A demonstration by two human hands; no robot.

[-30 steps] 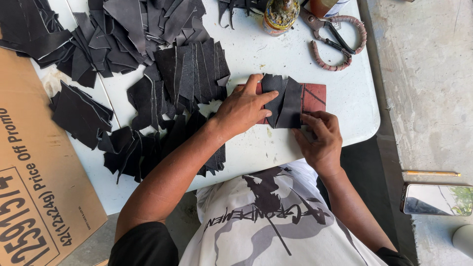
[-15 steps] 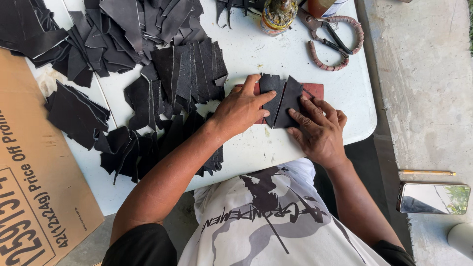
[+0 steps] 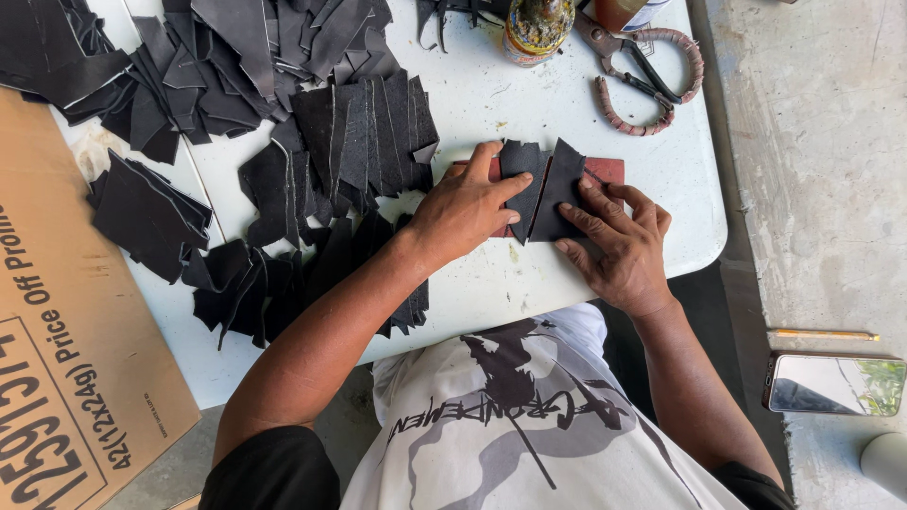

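The right hand (image 3: 619,247), which a second ago was pinching the lower corner of the red block (image 3: 605,170), is now laid flat over the dark leather piece (image 3: 548,189), fingers spread and pressing down, nothing gripped. The left hand (image 3: 463,212) is kept where it was, fingers extended and flat on the left edge of the same piece, thumb near the top. The shift from pinching to pressing suggests that the piece is now being smoothed down onto the block rather than positioned. The piece and block lie at the near right part of the white desk (image 3: 529,104), just in front of the person.

One red block is seen, mostly covered. One large pair of shears (image 3: 647,76) with wrapped handles lies at the far edge beside one bottle (image 3: 537,26). The black leather scraps (image 3: 359,132) are heaped in several piles, too many to be counted. One cardboard sheet (image 3: 66,312) lies at the left; one phone (image 3: 831,382) and one pencil (image 3: 822,334) lie on the floor (image 3: 812,208).
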